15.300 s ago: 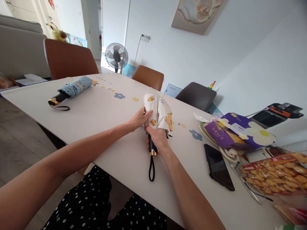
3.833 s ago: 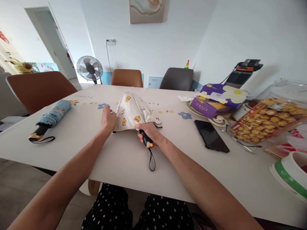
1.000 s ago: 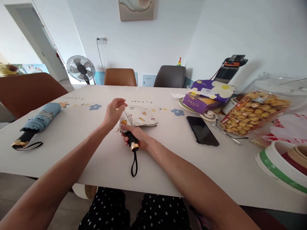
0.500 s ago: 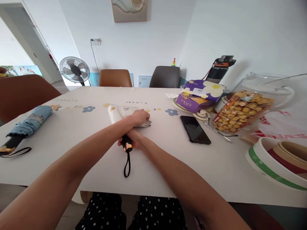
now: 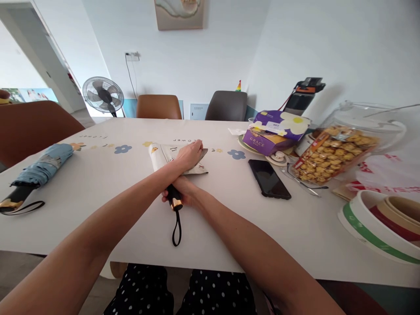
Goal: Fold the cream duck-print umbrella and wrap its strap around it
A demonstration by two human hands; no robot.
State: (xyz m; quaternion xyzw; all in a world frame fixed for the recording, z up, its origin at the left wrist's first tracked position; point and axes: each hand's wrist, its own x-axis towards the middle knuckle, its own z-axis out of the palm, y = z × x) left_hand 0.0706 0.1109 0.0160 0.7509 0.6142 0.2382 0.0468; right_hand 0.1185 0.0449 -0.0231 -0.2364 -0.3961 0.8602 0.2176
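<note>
A folded white umbrella (image 5: 158,154) with small printed figures lies on the table in front of me. My right hand (image 5: 183,187) is wrapped round its black handle with the gold ring, partly hidden under my left forearm. From the handle's end a black wrist loop (image 5: 176,232) hangs toward me. My left hand (image 5: 192,154) crosses over the right arm and pinches a flap of the canopy, whose edge sticks up beside the fingers. Loose cloth spreads below that hand on the right.
A blue folded umbrella (image 5: 46,164) lies at the left. To the right are a black phone (image 5: 269,179), eyeglasses (image 5: 305,186), a purple tissue box (image 5: 269,135), a jar of snacks (image 5: 337,151) and tape rolls (image 5: 364,225). Chairs and a fan (image 5: 103,94) stand beyond the table.
My left hand has risen a little away from me, lifting the edge of the canopy flap. The right hand keeps its hold on the handle.
</note>
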